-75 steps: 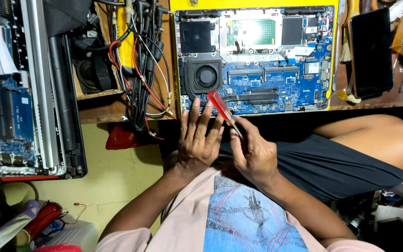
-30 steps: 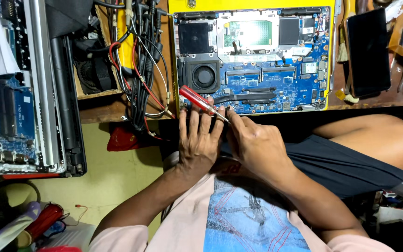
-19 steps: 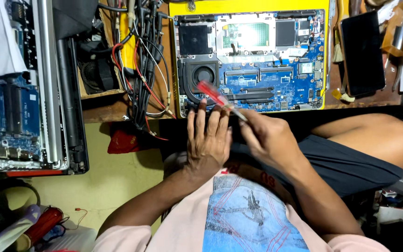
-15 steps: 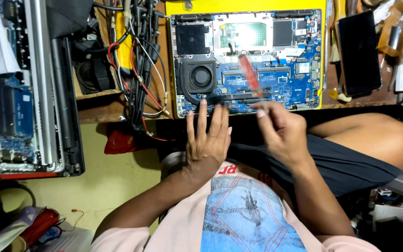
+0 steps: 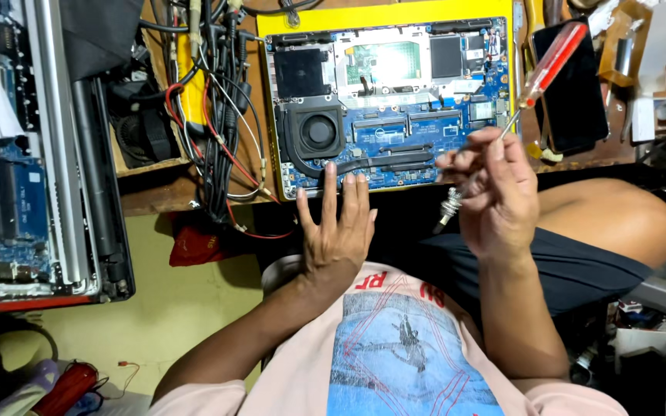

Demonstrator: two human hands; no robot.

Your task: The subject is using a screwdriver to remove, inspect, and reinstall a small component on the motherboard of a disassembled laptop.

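An opened laptop base point(image 5: 395, 108) with a blue motherboard and a round black fan lies on a yellow mat point(image 5: 383, 15) at the bench's near edge. My left hand point(image 5: 338, 231) rests flat, fingers spread, with its fingertips on the laptop's near edge below the fan. My right hand point(image 5: 491, 192) is raised to the right of the board and grips a screwdriver point(image 5: 537, 85) by its metal shaft. Its red transparent handle points up and right, and the metal tip sticks out below my fingers.
A bundle of black, red and white cables point(image 5: 217, 115) hangs left of the laptop. Another opened laptop point(image 5: 32, 154) lies at far left. A black phone point(image 5: 576, 85) lies right of the mat. My bare knee point(image 5: 618, 223) is at right.
My right hand has swung the screwdriver from the laptop's near edge up and to the right, turning its handle away. My left hand has flattened and stayed at the laptop's edge.
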